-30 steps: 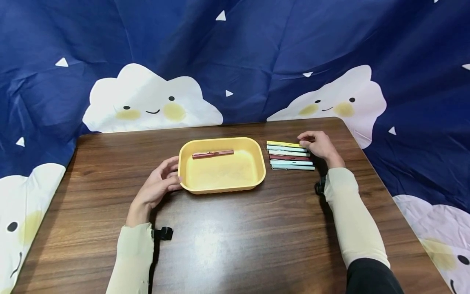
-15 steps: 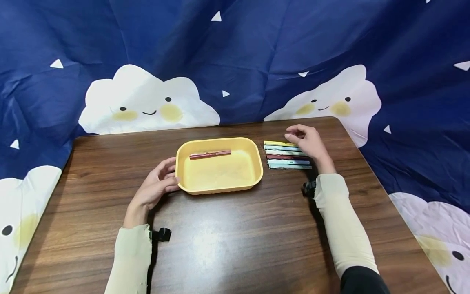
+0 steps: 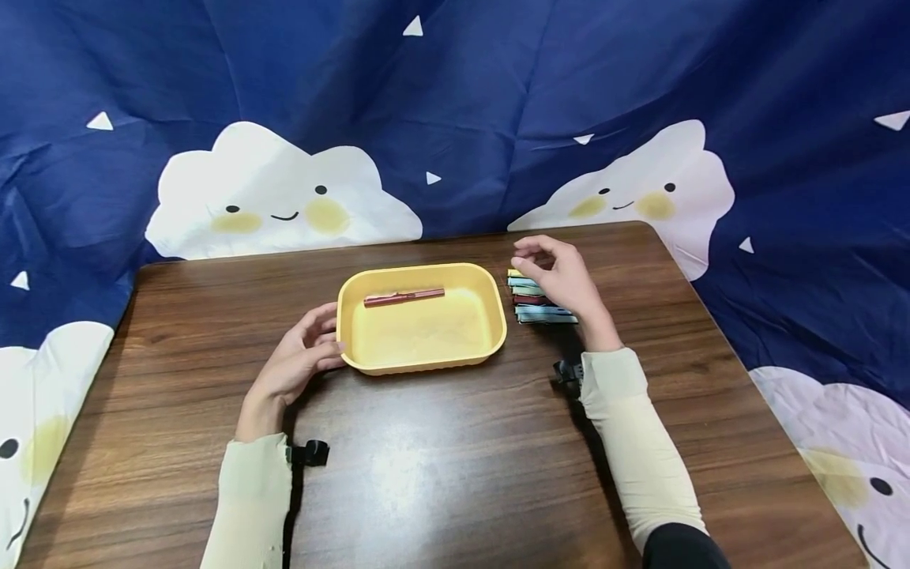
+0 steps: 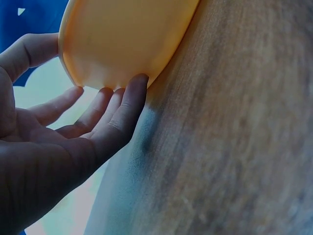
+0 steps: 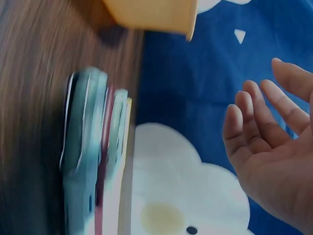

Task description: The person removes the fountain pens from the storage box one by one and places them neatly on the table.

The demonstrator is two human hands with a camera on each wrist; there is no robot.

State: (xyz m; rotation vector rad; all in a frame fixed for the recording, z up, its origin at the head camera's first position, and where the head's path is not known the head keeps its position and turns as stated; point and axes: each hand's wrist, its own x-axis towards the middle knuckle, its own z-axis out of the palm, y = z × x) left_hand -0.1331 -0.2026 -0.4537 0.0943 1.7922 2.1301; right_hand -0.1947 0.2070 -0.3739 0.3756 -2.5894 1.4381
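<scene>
A yellow plastic tray (image 3: 426,359) stands on the table, with one dark red pen (image 3: 404,297) lying inside near its far wall. My left hand (image 3: 293,363) holds the tray's left end, thumb at the rim and fingertips against the outer wall, as the left wrist view shows. To the right of the tray lies a row of capped pens (image 3: 543,314) in yellow, pale blue, mint and dark red. My right hand (image 3: 562,276) hovers over this row with loosely bent fingers and nothing visible between them. It hides the pens' right ends.
The brown wooden table (image 3: 426,474) ends at a blue curtain (image 3: 469,103) printed with white clouds. A black strap camera sits on each wrist, the left one (image 3: 313,453) above the table.
My right hand has moved left across the row of pens towards the tray, carrying nothing visible. The left hand keeps its hold on the tray. The view has shifted slightly.
</scene>
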